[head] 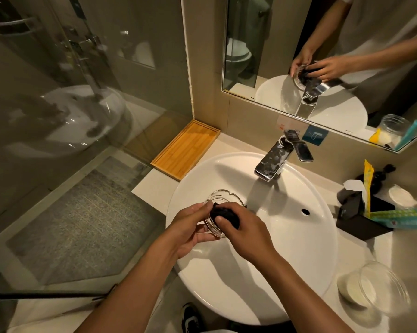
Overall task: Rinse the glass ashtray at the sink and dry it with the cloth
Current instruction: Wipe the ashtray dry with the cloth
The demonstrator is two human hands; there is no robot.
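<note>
A dark cloth (pixel 224 216) is pinched in the right hand (pixel 244 230) and pressed into the glass ashtray (pixel 223 203), which is gripped at its rim by the left hand (pixel 189 228). Both are held over the white sink (pixel 299 236), below the chrome tap (pixel 273 162). A glass bowl (pixel 375 288) sits on the bench (pixel 392 251).

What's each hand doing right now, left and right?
Left hand: closed on the glass ashtray, held over the sink.
Right hand: closed on the dark cloth, pressed into the ashtray.

Black cloth (pixel 224 213), clear glass ashtray (pixel 223 200), white sink (pixel 299 236), orange-brown wooden tray (pixel 187 150)
</note>
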